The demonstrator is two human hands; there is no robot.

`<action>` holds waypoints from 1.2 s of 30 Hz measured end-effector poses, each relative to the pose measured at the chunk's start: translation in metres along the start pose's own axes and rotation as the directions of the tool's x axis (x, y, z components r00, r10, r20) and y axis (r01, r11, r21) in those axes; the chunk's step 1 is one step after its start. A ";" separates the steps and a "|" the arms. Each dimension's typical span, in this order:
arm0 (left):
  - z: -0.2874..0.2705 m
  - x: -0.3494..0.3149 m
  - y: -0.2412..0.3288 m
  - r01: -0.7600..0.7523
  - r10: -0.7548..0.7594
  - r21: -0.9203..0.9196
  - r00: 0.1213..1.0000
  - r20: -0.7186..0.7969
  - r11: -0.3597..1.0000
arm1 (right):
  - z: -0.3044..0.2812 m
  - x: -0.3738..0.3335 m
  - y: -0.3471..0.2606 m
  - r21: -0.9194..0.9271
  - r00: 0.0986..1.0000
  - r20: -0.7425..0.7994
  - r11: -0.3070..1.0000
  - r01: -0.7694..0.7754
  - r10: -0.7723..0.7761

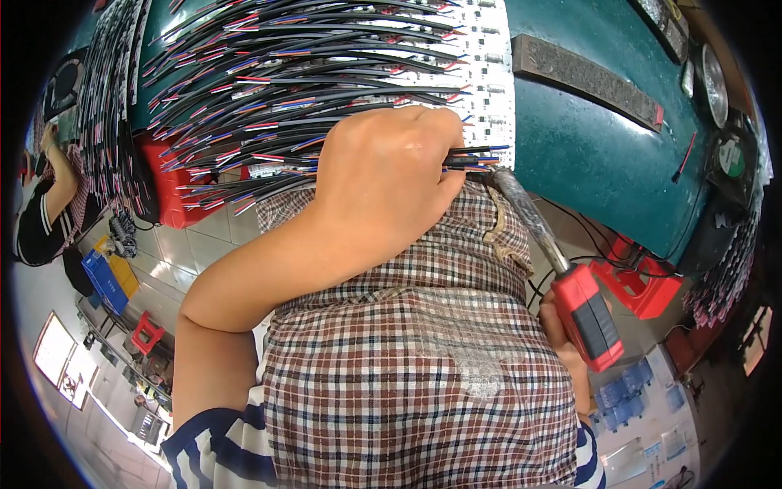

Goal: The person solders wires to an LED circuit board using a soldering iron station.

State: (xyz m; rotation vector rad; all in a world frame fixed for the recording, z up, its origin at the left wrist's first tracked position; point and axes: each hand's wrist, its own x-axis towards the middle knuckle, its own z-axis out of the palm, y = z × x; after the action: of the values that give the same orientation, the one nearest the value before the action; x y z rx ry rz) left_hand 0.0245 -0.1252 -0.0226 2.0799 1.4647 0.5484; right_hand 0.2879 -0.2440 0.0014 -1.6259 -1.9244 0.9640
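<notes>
My left hand (pixel 387 167) is closed, knuckles up, around black-sheathed cables (pixel 456 165) whose stripped blue, red and black ends stick out past the fingers. These ends lie at the near edge of a white circuit board panel (pixel 494 77). A soldering iron (pixel 588 318) with a red and black handle is in my right hand (pixel 557 326), which shows only in part behind the handle. Its metal tip reaches up to the cable ends by the panel; I cannot tell whether they touch. Rows of similar cables (pixel 277 90) spread leftward from the panel.
A long dark bar (pixel 590 77) lies on the green table (pixel 570 147), with a loose short cable (pixel 684 159) further right. A solder reel (pixel 731 156) and a round metal dish (pixel 713 84) sit at the right. Red stools (pixel 643 285) stand below. Another person's arm (pixel 59 175) shows at far left.
</notes>
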 end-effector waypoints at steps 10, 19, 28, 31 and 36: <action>0.001 0.001 -0.002 -0.012 0.012 -0.014 1.000 0.010 1.000 | -0.005 -0.023 0.011 0.001 0.994 -0.014 0.994 -0.107 0.107; -0.024 0.011 0.001 -0.091 0.091 0.002 0.995 0.040 0.996 | 0.005 0.000 0.004 0.516 0.908 -0.233 0.836 -0.189 0.349; -0.104 0.082 0.003 -0.201 0.242 0.207 0.949 -0.200 0.958 | -0.007 0.017 0.010 0.491 0.884 -0.403 0.871 -0.009 0.236; -0.079 0.139 -0.029 -0.212 0.308 0.417 0.935 -0.177 0.884 | -0.016 0.018 0.006 0.530 0.927 -0.303 0.847 -0.031 0.223; -0.050 0.196 -0.064 -0.335 0.441 0.421 0.878 -0.187 0.843 | -0.013 0.013 0.007 0.541 0.916 -0.323 0.841 -0.030 0.240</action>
State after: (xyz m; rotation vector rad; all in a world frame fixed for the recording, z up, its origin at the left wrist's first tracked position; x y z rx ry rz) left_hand 0.0126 0.0865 -0.0198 2.7383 1.3738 0.7949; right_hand 0.2989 -0.2278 0.0028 -1.4896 -1.1588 1.0268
